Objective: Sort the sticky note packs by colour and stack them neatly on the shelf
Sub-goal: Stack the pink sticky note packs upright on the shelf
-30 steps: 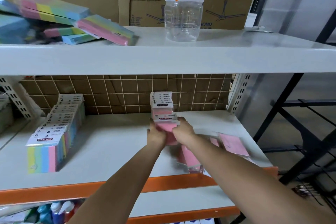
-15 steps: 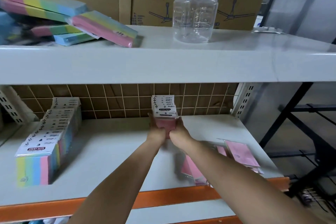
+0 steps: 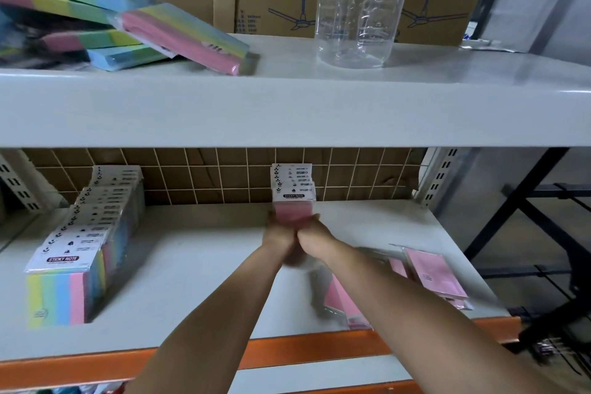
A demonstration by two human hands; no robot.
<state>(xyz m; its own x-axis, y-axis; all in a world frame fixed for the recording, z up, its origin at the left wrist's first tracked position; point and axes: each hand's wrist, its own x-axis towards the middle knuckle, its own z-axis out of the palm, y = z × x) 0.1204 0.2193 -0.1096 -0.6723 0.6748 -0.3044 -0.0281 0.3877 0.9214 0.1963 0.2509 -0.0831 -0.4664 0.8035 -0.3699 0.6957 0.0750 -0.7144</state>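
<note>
A pink sticky note pack (image 3: 292, 215) is gripped between the left hand (image 3: 277, 237) and the right hand (image 3: 315, 237), the fingers of both curled round its lower sides, and it is now pressed upright against the front of the pink row (image 3: 291, 181) standing at the back edge of the middle shelf (image 3: 198, 269). A second ago the pack was held further forward and lower over the shelf; since then it has been carried back until its header card lines up with the cards behind it. By this judgement the placing of this pack is all but finished, and only the release and a squaring of the row remain.

More loose pink packs (image 3: 435, 278) lie flat near the front right corner of the same shelf, so the pink sorting is not yet done. A row of rainbow packs (image 3: 81, 253) stands along the left side. On the upper shelf (image 3: 287, 112) a jumble of rainbow packs (image 3: 134, 32) is left unsorted beside a clear bottle (image 3: 358, 9).
</note>
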